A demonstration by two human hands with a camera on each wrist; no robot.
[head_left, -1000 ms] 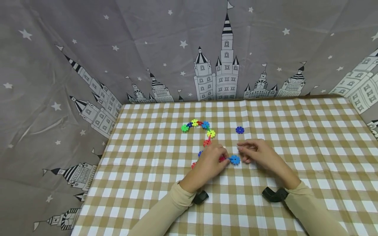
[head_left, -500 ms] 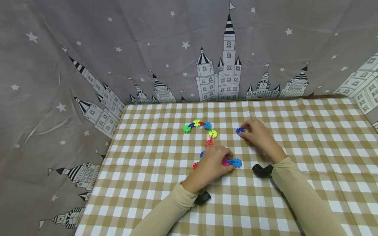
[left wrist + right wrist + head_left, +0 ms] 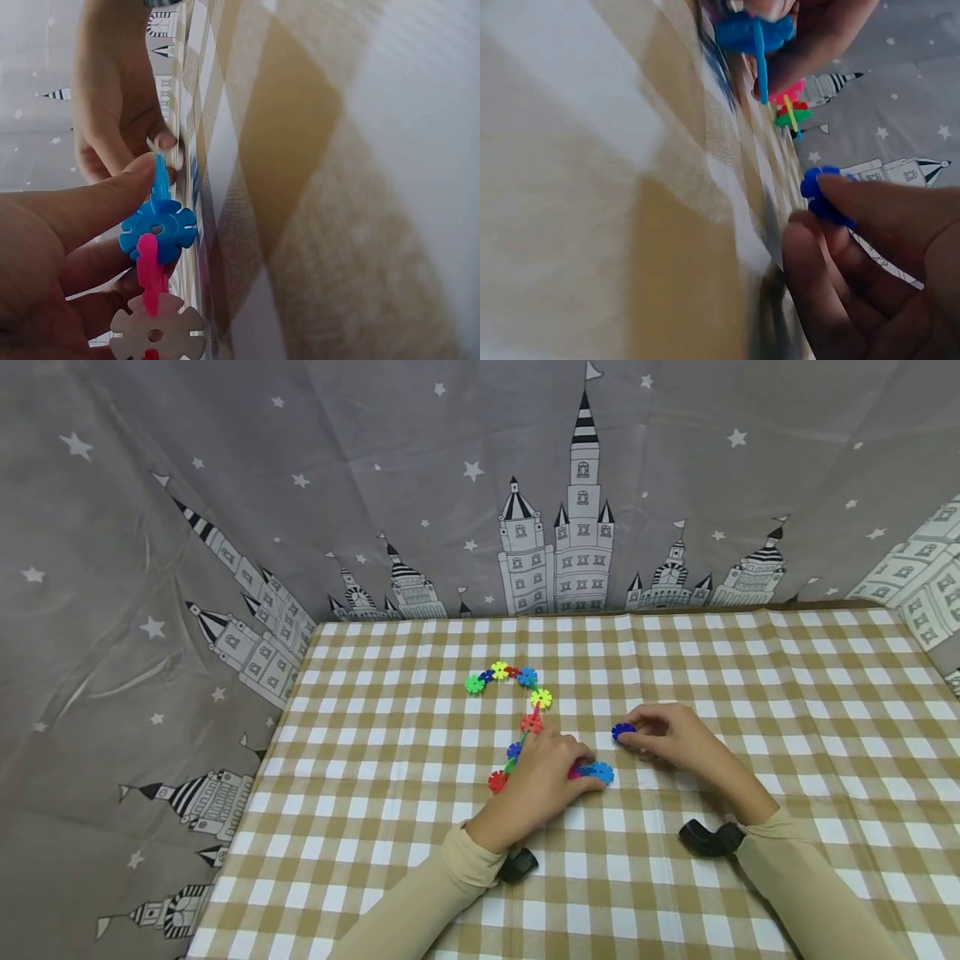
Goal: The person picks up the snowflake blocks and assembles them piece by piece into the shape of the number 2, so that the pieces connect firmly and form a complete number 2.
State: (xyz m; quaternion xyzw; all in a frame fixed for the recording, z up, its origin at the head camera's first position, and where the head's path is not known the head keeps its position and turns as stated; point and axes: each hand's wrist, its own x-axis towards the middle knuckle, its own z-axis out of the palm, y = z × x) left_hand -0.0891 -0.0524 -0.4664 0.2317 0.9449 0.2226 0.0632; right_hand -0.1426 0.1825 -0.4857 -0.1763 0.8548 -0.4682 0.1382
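A curved chain of colourful interlocking flower-shaped discs lies on the table, from a green disc (image 3: 475, 684) at the far end round to a light blue disc (image 3: 602, 773) at the near right. My left hand (image 3: 542, 781) grips the chain near that light blue end and hides part of it. Close up in the left wrist view, a blue disc (image 3: 159, 232), a pink disc (image 3: 152, 274) and a whitish disc (image 3: 157, 330) are slotted together beside the fingers. My right hand (image 3: 678, 739) pinches a loose dark blue disc (image 3: 622, 732) between thumb and finger, apart from the chain.
A brown and white checked cloth (image 3: 360, 843) covers the table. Behind and to the left hangs a grey curtain (image 3: 420, 493) printed with castles and stars. A black wrist mount (image 3: 708, 838) sits below my right wrist, with another (image 3: 517, 865) by the left.
My right hand reached forward to the dark blue disc, took hold of it, then drew it back towards the near side. The left hand stayed at the chain's end, shifting slightly.
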